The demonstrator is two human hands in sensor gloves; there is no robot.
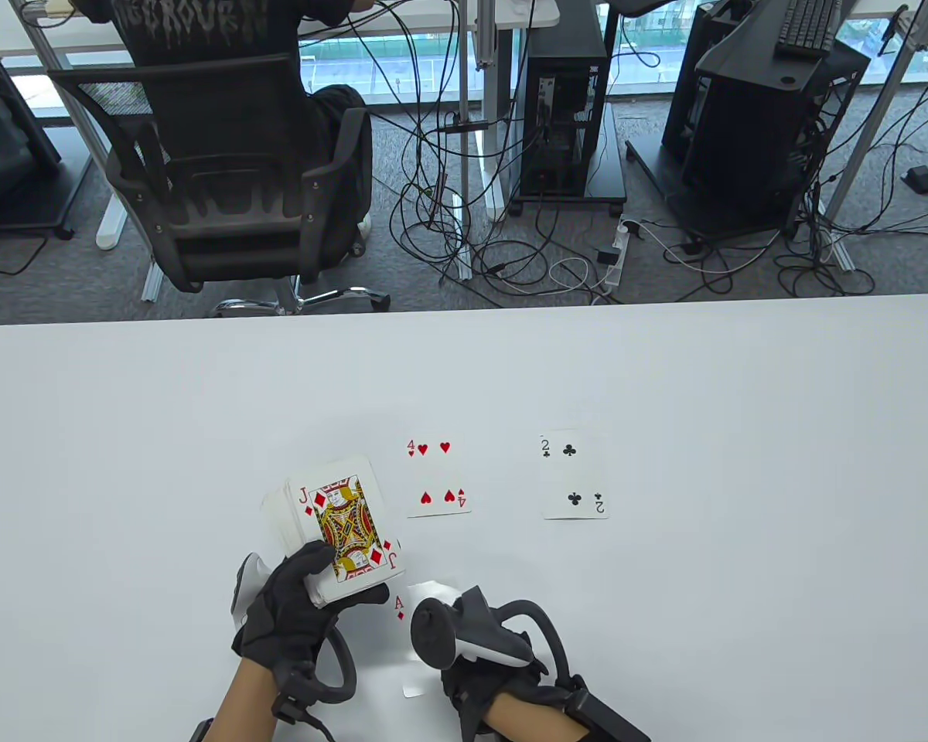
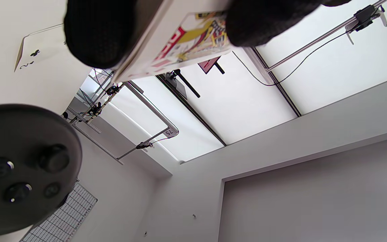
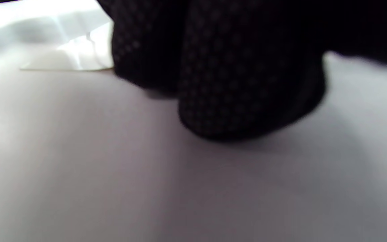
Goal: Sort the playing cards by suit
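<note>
Table view: my left hand grips the face-up deck, thumb curled over the lower edge of the jack of diamonds on top. On the white surface lie the four of hearts and, well apart to its right, the two of clubs, each starting a suit pile. The ace of diamonds lies face up near my edge of the surface, largely covered by my right hand and its tracker.

Right wrist view: gloved fingers sit low at the surface, a white card corner just beside them. I cannot tell whether they press flat or pinch; blur hides contact.

Judgement: the step in hand is placing the ace as the diamond pile. To do it well, I should set it flat and square, in line with the other two cards and clear of them, then lift straight off so it does not slide. The jack then belongs on it.
</note>
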